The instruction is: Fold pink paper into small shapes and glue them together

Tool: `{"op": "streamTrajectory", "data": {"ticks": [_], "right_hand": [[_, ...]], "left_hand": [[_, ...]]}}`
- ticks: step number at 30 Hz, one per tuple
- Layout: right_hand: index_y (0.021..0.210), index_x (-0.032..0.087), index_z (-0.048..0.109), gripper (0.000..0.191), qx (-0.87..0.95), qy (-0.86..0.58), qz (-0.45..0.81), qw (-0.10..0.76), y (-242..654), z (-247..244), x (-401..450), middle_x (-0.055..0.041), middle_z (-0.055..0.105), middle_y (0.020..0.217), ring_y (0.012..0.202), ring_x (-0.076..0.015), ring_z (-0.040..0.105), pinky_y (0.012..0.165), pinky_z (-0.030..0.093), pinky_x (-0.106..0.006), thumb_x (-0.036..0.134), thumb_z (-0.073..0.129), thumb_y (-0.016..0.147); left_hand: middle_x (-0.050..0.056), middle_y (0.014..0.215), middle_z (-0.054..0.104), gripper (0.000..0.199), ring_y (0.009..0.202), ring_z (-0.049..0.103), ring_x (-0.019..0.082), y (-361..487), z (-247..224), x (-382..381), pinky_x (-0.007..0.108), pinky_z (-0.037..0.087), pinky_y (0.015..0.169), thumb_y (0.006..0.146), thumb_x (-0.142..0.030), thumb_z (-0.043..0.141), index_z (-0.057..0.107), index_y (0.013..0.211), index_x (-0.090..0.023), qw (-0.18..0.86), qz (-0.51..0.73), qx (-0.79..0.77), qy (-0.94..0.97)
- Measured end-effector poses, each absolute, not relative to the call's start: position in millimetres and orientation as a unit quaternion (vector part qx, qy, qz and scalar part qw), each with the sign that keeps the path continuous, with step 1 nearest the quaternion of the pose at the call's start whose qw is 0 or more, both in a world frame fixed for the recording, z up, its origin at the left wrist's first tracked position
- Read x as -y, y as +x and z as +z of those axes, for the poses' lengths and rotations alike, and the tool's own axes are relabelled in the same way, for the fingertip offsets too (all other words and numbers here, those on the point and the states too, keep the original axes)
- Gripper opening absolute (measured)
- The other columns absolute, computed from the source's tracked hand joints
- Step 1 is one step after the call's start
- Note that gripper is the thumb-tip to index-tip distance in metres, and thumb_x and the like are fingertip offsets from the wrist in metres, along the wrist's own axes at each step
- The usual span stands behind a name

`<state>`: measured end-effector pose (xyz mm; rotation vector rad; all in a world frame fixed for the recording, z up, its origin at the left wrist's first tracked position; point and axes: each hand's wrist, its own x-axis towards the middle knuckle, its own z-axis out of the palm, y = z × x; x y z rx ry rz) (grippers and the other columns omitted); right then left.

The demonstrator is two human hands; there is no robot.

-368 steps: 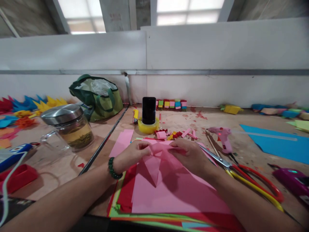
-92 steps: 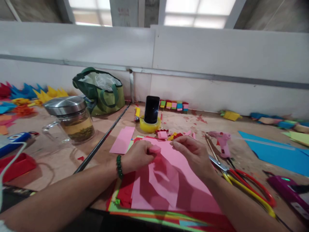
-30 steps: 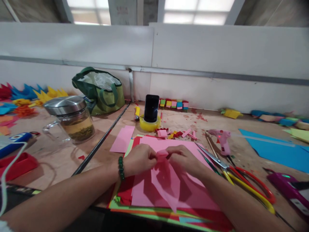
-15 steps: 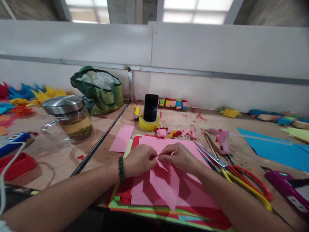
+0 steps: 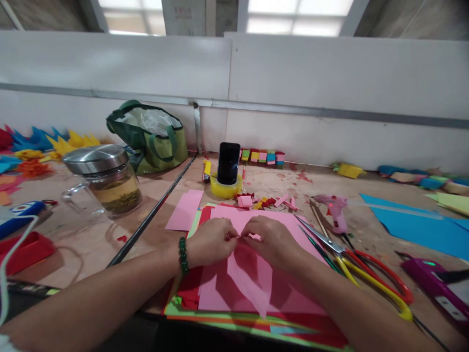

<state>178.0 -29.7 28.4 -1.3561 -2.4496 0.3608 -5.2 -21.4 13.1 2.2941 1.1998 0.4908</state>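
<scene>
Both hands meet over a stack of coloured paper (image 5: 293,303) topped by pink sheets. My left hand (image 5: 214,242), with a green bead bracelet (image 5: 183,255) at the wrist, pinches the upper edge of a folded pink paper (image 5: 251,283). Fingertip to fingertip with it, my right hand (image 5: 269,239) is closed on the same edge. The folded paper hangs down toward me, its lower point over the pink sheet. The exact fold between the fingertips is hidden. Scissors (image 5: 342,252) with red and yellow handles lie close beside my right forearm.
Behind the stack, a phone (image 5: 228,164) leans in a yellow tape roll (image 5: 223,189). A lidded glass mug (image 5: 113,188) and a green bag (image 5: 166,146) stand left. To the right lie a pink glue gun (image 5: 337,210), blue paper (image 5: 414,225) and a purple device (image 5: 436,288).
My right hand has turned slightly, its fingers moving a little left against the left fingertips. The pinched paper edge shows less between them. Everything else stays in place.
</scene>
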Motion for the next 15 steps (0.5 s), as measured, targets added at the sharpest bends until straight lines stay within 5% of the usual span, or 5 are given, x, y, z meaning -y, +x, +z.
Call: {"op": "streamTrajectory", "data": {"ticks": [5,11,15], "right_hand": [[0.079,0.019,0.071,0.009,0.868,-0.470,0.078,0.141,179,35,33,-0.0050,0.070,0.081,0.079,-0.0177,0.060,0.068,0.041,-0.027,0.018,0.064,0.083],[0.069,0.019,0.064,0.016,0.815,-0.460,0.121,0.330,183,40,35,-0.0034,0.067,0.075,0.074,-0.0166,0.059,0.071,0.043,-0.028,0.023,0.062,0.085],[0.075,0.020,0.063,0.013,0.812,-0.464,0.128,0.331,181,36,36,-0.0030,0.068,0.079,0.076,-0.0166,0.060,0.071,0.043,-0.028,0.022,0.058,0.086]], "left_hand": [[0.005,0.081,0.065,0.015,0.072,0.057,0.016,-4,19,23,0.025,0.042,0.066,0.075,-0.022,0.055,0.068,0.081,-0.016,0.315,0.220,-0.430,0.817],[0.008,0.095,0.065,0.057,0.089,0.061,0.018,2,23,21,0.029,0.048,0.077,0.093,-0.060,0.026,0.052,0.119,-0.018,0.666,0.295,-0.375,0.573],[0.012,0.111,0.065,0.067,0.115,0.055,0.024,9,17,25,0.037,0.042,0.097,0.091,-0.067,0.020,0.053,0.123,-0.019,0.732,0.329,-0.307,0.513]]}}
